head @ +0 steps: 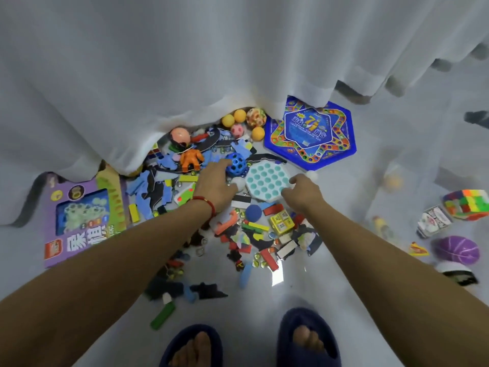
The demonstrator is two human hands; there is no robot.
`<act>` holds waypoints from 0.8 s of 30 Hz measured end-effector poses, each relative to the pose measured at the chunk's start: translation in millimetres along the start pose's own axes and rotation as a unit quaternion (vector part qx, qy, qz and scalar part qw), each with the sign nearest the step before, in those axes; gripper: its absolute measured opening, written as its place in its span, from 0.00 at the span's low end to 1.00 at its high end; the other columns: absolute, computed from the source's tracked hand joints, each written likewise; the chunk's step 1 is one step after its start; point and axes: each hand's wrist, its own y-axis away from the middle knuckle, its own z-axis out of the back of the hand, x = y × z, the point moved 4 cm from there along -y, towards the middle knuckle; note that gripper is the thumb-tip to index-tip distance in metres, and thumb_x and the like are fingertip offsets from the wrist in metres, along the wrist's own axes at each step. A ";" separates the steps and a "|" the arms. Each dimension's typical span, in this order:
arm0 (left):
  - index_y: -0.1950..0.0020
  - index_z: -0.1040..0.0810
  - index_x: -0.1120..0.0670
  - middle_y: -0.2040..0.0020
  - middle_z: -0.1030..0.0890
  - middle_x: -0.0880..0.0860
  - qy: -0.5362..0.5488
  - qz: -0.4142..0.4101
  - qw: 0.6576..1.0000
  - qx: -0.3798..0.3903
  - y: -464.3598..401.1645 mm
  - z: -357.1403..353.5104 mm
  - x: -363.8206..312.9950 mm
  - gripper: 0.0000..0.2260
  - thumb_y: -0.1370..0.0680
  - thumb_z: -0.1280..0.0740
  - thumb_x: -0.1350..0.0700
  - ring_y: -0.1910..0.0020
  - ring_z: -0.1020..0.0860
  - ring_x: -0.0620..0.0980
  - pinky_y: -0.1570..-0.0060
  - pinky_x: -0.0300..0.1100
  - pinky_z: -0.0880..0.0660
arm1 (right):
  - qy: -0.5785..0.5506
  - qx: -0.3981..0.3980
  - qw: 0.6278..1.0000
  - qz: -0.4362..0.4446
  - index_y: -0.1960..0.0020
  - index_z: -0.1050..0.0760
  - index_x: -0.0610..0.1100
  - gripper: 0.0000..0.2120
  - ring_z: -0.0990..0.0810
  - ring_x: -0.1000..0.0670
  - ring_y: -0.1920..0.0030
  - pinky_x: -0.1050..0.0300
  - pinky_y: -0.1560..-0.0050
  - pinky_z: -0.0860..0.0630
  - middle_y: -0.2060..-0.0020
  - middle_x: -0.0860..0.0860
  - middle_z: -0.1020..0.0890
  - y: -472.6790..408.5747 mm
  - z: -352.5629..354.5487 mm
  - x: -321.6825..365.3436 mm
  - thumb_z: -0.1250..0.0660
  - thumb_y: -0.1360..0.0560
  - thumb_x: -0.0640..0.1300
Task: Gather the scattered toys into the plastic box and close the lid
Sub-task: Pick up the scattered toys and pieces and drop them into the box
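Scattered toys cover the pale floor: puzzle pieces, wooden blocks, glass beads and balls. My left hand (pixel 214 182) reaches forward, and its fingertips touch a blue holed ball (pixel 236 162). A small white ball (pixel 239 183) lies by its thumb. My right hand (pixel 301 192) curls round the right edge of a white and teal bubble board (pixel 264 181). A clear, faint plastic box (pixel 412 186) seems to stand at the right, with a yellow ball blurred inside it. I cannot make out its lid.
A white curtain (pixel 185 75) hangs over the far toys. A blue hexagonal game board (pixel 309 133) lies beyond my right hand, and a purple toy carton (pixel 84 215) at the left. A colourful cube (pixel 467 205), a card pack and a purple ball (pixel 455 250) sit far right. My slippered feet are below.
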 end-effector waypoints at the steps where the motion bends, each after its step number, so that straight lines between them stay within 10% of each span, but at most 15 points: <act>1: 0.26 0.33 0.53 0.32 0.29 0.59 -0.027 -0.009 1.000 0.003 -14.2 -3.8 -1.0 0.29 0.26 0.31 0.53 0.34 0.30 0.60 0.36 0.54 0.30 | -0.004 -0.007 1.000 -0.002 0.30 0.34 0.40 0.21 0.24 0.40 0.38 0.47 0.40 0.23 0.35 0.40 0.25 -8.2 -4.9 2.6 0.35 0.21 0.45; 6: 0.23 0.40 0.50 0.27 0.36 0.61 -0.174 -0.033 0.984 0.024 -61.5 -21.2 -6.7 0.31 0.24 0.33 0.52 0.28 0.40 0.64 0.33 0.57 0.34 | 0.007 -0.072 0.997 -0.009 0.26 0.43 0.36 0.28 0.23 0.38 0.38 0.49 0.44 0.27 0.37 0.37 0.24 -35.5 -18.6 11.2 0.35 0.21 0.40; 11: 0.30 0.31 0.52 0.36 0.29 0.62 -0.163 -0.046 0.985 -0.019 -68.7 -14.1 -8.0 0.24 0.25 0.31 0.55 0.36 0.34 0.64 0.40 0.54 0.31 | -0.137 -0.081 0.986 -0.043 0.32 0.32 0.38 0.19 0.23 0.40 0.37 0.49 0.40 0.25 0.37 0.40 0.23 -31.8 -9.4 13.3 0.35 0.22 0.37; 17: 0.34 0.29 0.49 0.40 0.29 0.58 0.014 -0.032 0.989 -0.147 0.8 28.6 -39.8 0.26 0.30 0.29 0.47 0.45 0.28 0.56 0.44 0.48 0.27 | -0.281 -0.136 0.950 0.029 0.37 0.32 0.42 0.16 0.21 0.45 0.43 0.44 0.44 0.20 0.42 0.45 0.22 32.2 33.9 23.6 0.36 0.23 0.38; 24: 0.44 0.25 0.50 0.53 0.23 0.50 0.263 -0.074 0.962 -0.023 119.9 64.1 -172.6 0.19 0.30 0.25 0.45 0.58 0.17 0.54 0.61 0.50 0.17 | -0.457 -0.305 0.832 0.077 0.43 0.33 0.51 0.15 0.16 0.50 0.53 0.45 0.49 0.18 0.55 0.55 0.18 163.8 149.2 -37.1 0.35 0.28 0.43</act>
